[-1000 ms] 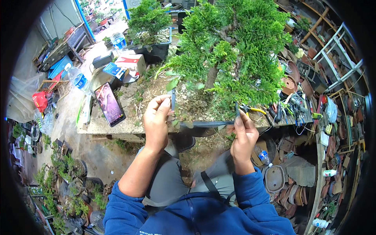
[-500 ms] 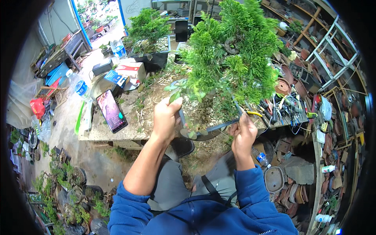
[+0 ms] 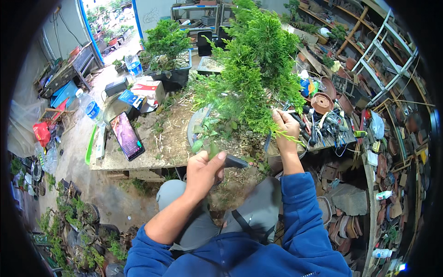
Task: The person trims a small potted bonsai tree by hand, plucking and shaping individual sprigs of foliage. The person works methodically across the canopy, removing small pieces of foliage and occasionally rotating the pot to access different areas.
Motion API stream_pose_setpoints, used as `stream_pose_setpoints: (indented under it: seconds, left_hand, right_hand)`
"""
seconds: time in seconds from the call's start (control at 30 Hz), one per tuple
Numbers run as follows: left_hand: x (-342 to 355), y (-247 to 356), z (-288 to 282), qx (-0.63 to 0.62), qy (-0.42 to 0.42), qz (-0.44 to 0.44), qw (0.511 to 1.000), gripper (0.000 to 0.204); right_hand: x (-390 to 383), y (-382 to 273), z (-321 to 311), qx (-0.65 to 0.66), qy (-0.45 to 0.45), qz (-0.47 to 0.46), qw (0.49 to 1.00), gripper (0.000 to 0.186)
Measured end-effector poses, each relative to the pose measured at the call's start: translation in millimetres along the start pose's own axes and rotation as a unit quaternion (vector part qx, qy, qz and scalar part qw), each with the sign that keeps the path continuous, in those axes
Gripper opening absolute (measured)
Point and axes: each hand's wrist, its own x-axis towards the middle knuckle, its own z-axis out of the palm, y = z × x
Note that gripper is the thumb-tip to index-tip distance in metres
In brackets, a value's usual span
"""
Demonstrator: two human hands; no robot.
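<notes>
A bushy green bonsai tree (image 3: 251, 69) grows in a shallow pot (image 3: 193, 123) on the worktable (image 3: 161, 147). My left hand (image 3: 203, 171) is closed on the pot's dark near rim (image 3: 236, 161), and a small green leaf sticks up between its fingers. My right hand (image 3: 286, 125) is raised at the tree's lower right foliage. It grips a thin metal tool (image 3: 282, 111) whose tip is lost among the twigs. The soil in the pot is littered with small weeds and clippings.
A phone (image 3: 127, 136) lies lit on the table's left side near a water bottle (image 3: 90, 107) and boxes (image 3: 146, 90). A second potted shrub (image 3: 167, 44) stands behind. Hand tools (image 3: 325, 127) and clay pots (image 3: 323, 100) crowd the right; a ladder (image 3: 383, 55) leans beyond.
My left hand has shifted from the pot's left side to its near rim. My right hand has risen from the rim to the right foliage. The view has come closer.
</notes>
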Motion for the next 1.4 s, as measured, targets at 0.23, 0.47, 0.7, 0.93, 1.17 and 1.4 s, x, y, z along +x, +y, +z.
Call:
stream_pose_setpoints:
  seconds: [0.23,0.47,0.7,0.93,1.17,1.4]
  left_hand:
    - [-5.5,26.3,5.0,-0.084,-0.041,0.084,0.992,0.017]
    - [33.9,68.4,34.9,-0.271,-0.062,0.01,0.961,0.024]
    - [46.4,59.8,14.1,0.071,0.142,0.265,0.951,0.017]
    - [72.5,31.9,-34.7,0.338,0.149,0.11,0.923,0.036]
    - [32.3,7.8,10.0,0.06,-0.1,-0.077,0.99,0.044]
    - [36.7,1.0,31.4,0.127,-0.159,-0.089,0.975,0.034]
  right_hand:
    - [-40.0,-86.8,-19.8,0.094,-0.026,-0.212,0.972,0.031]
    - [-31.7,-132.0,-4.5,0.06,-0.112,-0.399,0.908,0.04]
    - [-66.9,-94.1,-8.7,0.006,0.009,-0.319,0.948,0.04]
    - [-117.2,-49.5,-11.3,-0.117,-0.056,-0.152,0.98,0.042]
    - [-37.9,19.2,-31.7,0.056,0.068,0.087,0.992,0.042]
    - [15.8,47.8,0.6,0.188,-0.047,0.152,0.969,0.05]
